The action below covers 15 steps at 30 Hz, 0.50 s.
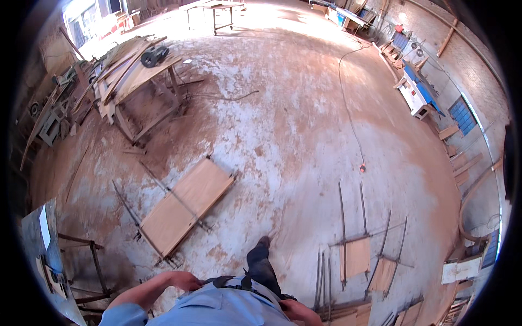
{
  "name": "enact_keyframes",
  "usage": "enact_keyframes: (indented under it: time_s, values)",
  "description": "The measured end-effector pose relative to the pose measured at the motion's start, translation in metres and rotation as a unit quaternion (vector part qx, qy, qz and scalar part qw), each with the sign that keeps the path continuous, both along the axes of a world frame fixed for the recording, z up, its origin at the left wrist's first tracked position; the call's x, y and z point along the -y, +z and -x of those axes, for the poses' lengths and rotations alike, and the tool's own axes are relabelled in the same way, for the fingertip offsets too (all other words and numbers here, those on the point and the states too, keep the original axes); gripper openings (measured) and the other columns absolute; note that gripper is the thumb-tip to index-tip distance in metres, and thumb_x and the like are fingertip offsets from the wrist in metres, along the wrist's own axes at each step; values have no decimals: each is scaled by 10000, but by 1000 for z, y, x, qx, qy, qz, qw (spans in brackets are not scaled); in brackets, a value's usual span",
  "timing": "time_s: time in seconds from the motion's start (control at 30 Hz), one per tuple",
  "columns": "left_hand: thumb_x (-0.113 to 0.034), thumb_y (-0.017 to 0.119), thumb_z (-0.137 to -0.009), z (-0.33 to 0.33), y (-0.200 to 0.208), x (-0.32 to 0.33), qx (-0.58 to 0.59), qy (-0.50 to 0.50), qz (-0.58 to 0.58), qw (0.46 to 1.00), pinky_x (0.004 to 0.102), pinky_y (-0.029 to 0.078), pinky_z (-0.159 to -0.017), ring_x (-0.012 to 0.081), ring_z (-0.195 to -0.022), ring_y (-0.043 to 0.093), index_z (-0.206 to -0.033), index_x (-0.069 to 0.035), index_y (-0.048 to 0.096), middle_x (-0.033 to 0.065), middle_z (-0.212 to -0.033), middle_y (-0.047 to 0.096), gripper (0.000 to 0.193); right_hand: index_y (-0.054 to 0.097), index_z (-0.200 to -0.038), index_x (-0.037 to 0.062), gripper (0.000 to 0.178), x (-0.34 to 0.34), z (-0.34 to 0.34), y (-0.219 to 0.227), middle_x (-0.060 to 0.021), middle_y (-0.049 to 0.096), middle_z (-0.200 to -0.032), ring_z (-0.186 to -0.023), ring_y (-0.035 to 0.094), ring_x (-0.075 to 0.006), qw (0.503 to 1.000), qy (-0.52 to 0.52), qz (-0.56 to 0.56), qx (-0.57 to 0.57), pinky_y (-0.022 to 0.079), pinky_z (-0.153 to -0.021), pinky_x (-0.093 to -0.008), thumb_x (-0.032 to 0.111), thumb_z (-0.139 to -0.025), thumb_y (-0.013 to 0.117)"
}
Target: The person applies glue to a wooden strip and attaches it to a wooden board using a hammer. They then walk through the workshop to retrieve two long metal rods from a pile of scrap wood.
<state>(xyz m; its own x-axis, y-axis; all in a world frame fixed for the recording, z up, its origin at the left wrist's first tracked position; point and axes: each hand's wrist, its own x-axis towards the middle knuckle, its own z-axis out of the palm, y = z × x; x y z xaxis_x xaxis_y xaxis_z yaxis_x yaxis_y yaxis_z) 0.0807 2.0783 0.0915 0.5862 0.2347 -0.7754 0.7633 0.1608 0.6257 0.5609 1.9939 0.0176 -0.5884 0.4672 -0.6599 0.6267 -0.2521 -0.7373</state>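
My left hand [185,281] is beside my waist, close to a black strap [223,281] over my blue shirt. Its fingers are curled in, and whatever they may hold is hidden. At my right hip is my right hand [302,312], its fingers out of sight behind my body. Ahead on the left, a wooden panel [182,209] lies on the floor, held in long bar clamps [182,202]. To my right are two smaller wooden panels [355,257] [383,274], also among bar clamps [342,212]. Neither hand touches any of these panels.
A workbench [142,76] piled with boards stands at the far left. An orange-ended cable [362,167] runs along the dusty floor [272,136]. A blue-and-white machine [417,92] stands by the right wall; another table [213,6] is at the back. More boards [348,315] lie near right.
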Motion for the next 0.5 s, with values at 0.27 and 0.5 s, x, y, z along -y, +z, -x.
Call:
enact_keyframes:
  time_s: [0.27,0.5]
  values:
    - [-235,529,-855,-21,19,-172,-18,16,137,990,359,508,-747,235,-843,647,-1297,-108,553,154,-968,688,461,552,-1246,51,448,-283,-25,78,-159,617,-1194,-1087,580,-265,987,127,87,51,442,-940,-349,290,-867,570]
    - [-236,570,-832,-40,19,-380,25,61,23,998,357,504,-775,224,-879,631,-1265,-36,549,142,-962,687,477,461,-1342,48,505,-502,-30,94,-145,579,-1261,-1173,528,-226,982,121,141,26,400,-1006,-336,246,-891,568]
